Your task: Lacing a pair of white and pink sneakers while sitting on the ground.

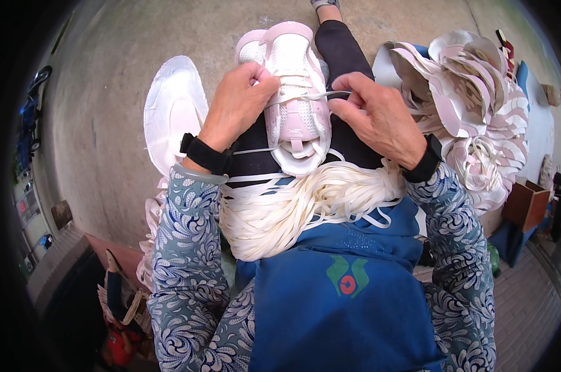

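Observation:
A pink and white mesh shoe upper (298, 118) lies across my lap, its tongue and heel opening toward me. A white shoelace (311, 96) runs across its eyelets, pulled straight between my hands. My left hand (246, 96) is closed at the upper's left edge, pinching the lace, fingertips partly hidden. Off the right edge, my right hand (379, 115) pinches the other stretch of lace between thumb and fingers. Another pink and white upper (250, 46) shows partly behind the first. Nearer my body, a thick bundle of loose white laces (293, 208) covers my lap.
Stacked pink and white shoe uppers (472, 99) stand on the right, with a laced one (482, 158) lower in the pile. To the left lies a flat white and pink upper (176, 111). A brown box (526, 203) sits at the lower right. Concrete floor (119, 80) spreads around.

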Demonstrator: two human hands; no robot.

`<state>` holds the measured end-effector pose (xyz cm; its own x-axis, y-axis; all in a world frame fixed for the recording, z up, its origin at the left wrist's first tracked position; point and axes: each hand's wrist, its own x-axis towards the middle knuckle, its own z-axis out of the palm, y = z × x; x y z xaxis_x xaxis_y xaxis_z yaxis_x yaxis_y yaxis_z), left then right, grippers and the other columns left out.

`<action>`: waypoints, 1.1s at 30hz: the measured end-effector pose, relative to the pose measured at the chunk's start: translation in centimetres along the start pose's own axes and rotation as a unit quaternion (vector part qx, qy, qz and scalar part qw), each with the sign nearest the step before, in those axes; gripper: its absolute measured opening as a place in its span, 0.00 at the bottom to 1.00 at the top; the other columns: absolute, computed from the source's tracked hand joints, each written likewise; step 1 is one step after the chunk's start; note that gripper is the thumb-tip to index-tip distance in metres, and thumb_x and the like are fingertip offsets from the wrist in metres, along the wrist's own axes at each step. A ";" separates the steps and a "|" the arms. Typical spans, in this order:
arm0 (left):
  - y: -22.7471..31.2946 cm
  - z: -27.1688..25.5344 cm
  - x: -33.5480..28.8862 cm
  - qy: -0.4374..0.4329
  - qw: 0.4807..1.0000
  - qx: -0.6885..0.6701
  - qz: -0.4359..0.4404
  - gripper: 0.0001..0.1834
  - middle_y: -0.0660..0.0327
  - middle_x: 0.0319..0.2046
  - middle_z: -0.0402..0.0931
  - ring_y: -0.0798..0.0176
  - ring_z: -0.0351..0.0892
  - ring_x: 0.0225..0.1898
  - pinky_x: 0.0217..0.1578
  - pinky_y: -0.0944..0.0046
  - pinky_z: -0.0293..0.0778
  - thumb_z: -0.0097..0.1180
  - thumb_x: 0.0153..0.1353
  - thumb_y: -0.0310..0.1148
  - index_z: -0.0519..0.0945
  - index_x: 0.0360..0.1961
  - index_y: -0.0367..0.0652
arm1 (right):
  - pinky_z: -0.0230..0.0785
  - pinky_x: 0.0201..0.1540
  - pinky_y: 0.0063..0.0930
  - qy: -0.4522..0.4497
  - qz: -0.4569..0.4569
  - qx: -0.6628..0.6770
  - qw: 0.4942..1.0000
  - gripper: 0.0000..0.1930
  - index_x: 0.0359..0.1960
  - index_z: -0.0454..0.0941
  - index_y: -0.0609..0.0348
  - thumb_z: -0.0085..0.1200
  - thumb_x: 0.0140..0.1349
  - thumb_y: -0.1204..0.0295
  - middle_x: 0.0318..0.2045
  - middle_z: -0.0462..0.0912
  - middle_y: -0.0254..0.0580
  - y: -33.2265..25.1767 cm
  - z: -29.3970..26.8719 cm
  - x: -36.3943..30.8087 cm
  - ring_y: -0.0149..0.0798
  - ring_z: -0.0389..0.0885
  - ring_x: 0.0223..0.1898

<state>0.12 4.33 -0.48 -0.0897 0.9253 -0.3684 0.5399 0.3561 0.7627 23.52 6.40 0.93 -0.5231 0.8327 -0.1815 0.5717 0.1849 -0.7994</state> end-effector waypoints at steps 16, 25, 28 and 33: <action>-0.2 0.2 -0.3 -0.044 0.997 -0.053 -0.028 0.08 0.68 0.23 0.69 0.77 0.61 0.16 0.15 0.75 0.57 0.47 0.59 0.33 0.73 0.29 0.41 | 0.71 0.30 0.44 -0.051 -0.064 -0.129 0.988 0.25 0.30 0.73 0.71 0.54 0.58 0.53 0.21 0.78 0.60 0.9 1.9 0.1 0.56 0.80 0.24; -0.8 -0.7 -3.8 0.011 0.998 -0.048 0.027 0.14 0.64 0.32 0.77 0.77 0.68 0.23 0.24 0.76 0.65 0.45 0.68 0.36 0.76 0.43 0.37 | 0.68 0.29 0.36 -0.002 -0.087 -0.071 0.994 0.10 0.32 0.76 0.64 0.51 0.63 0.68 0.23 0.77 0.51 2.4 0.4 0.1 0.53 0.76 0.25; -0.9 -0.8 -4.9 0.055 0.989 -0.117 0.071 0.12 0.64 0.33 0.78 0.76 0.72 0.31 0.36 0.76 0.68 0.45 0.69 0.31 0.74 0.48 0.36 | 0.69 0.31 0.37 0.037 -0.135 -0.172 0.975 0.09 0.32 0.77 0.63 0.53 0.62 0.68 0.27 0.78 0.48 2.9 -0.4 -0.1 0.53 0.77 0.28; -0.9 -0.6 -5.2 0.032 0.995 -0.088 0.039 0.17 0.62 0.37 0.79 0.72 0.74 0.41 0.47 0.73 0.68 0.46 0.67 0.25 0.71 0.56 0.36 | 0.70 0.32 0.38 -0.019 -0.099 -0.243 0.965 0.07 0.34 0.78 0.61 0.53 0.62 0.70 0.30 0.79 0.47 3.3 -1.1 -1.0 0.51 0.78 0.30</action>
<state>-0.40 -0.71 1.06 -0.1092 0.9553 -0.2748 0.3937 0.2954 0.8705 26.61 6.73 -0.92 -0.6701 0.7379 -0.0804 0.6819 0.5692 -0.4594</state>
